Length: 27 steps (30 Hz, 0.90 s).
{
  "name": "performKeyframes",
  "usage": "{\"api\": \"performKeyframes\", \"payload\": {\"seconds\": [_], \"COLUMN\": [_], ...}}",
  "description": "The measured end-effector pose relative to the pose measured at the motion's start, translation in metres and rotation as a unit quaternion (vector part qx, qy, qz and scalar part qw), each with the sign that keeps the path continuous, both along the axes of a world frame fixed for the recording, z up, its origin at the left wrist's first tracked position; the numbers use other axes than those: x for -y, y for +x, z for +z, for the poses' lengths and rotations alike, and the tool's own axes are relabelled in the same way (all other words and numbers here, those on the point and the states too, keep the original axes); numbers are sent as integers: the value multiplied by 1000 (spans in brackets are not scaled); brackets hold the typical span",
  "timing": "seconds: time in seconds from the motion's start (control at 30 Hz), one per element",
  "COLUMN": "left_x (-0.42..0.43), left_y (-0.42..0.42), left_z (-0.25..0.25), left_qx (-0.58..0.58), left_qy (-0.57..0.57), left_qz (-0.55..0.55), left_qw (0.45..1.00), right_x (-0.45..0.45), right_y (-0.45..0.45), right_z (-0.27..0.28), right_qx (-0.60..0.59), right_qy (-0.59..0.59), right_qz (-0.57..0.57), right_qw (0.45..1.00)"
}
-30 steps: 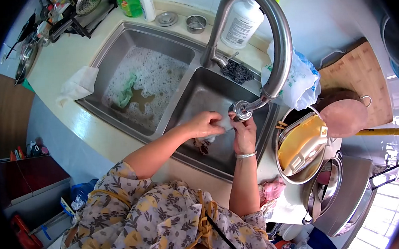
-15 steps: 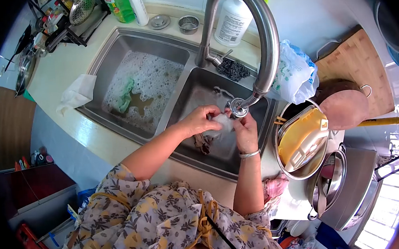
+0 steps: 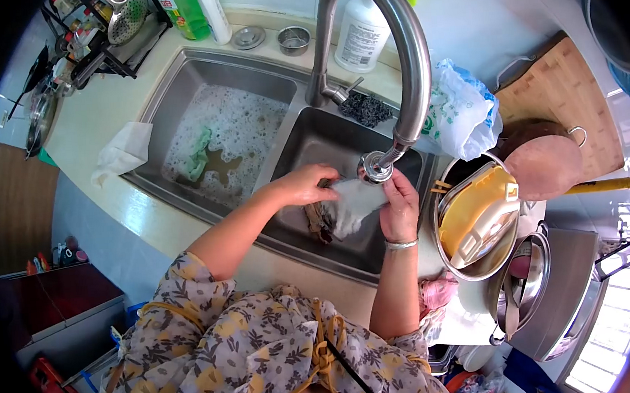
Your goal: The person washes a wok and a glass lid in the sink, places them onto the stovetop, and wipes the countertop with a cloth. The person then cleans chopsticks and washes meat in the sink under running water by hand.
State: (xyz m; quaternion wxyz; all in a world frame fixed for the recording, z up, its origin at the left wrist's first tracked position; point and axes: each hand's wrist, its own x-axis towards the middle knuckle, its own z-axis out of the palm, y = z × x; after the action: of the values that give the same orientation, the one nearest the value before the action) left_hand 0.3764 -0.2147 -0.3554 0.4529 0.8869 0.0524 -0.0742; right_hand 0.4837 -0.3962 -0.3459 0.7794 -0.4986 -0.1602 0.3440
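Observation:
A white cloth [image 3: 356,204] is stretched between my two hands over the right sink basin [image 3: 326,141], under the faucet head [image 3: 375,167]. My left hand [image 3: 312,185] pinches its left edge, and my right hand [image 3: 400,206], below a silver bracelet, grips its right edge. Beneath the cloth and beside my left hand lies a brownish, dark-patterned item [image 3: 320,222], partly hidden. Foamy water fills part of the left basin [image 3: 211,65], where a green cloth [image 3: 198,155] floats.
The curved faucet [image 3: 416,51] arches over the right basin. A white cloth [image 3: 125,148] hangs at the counter's left side. Right of the sink are a bowl with a yellow container [image 3: 474,211], a plastic bag [image 3: 462,109] and a pot [image 3: 536,276]. Bottles [image 3: 362,36] stand behind.
The white cloth, bunched between my hands before, is now spread wider. My hands have moved slightly apart, and the camera view has shifted a little.

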Motion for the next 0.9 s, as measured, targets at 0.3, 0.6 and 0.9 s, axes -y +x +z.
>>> {"api": "performKeyframes", "payload": {"seconds": [0.3,0.6,0.9], "left_x": [3,24,51], "left_y": [9,24,21], "left_z": [-8,-9,-18], "left_qx": [6,10,-81], "left_qy": [-35,43,-443], "left_qz": [19,183,384], "left_qw": [999,982,806], "right_x": [12,-7,-23], "right_y": [19,-5,-19], "right_z": [-36,-56,-66], "right_qx": [138,253,114], "right_qy": [-148,-213,-163], "right_qz": [-40,-72,-96], "right_qw": [978,941,975]}}
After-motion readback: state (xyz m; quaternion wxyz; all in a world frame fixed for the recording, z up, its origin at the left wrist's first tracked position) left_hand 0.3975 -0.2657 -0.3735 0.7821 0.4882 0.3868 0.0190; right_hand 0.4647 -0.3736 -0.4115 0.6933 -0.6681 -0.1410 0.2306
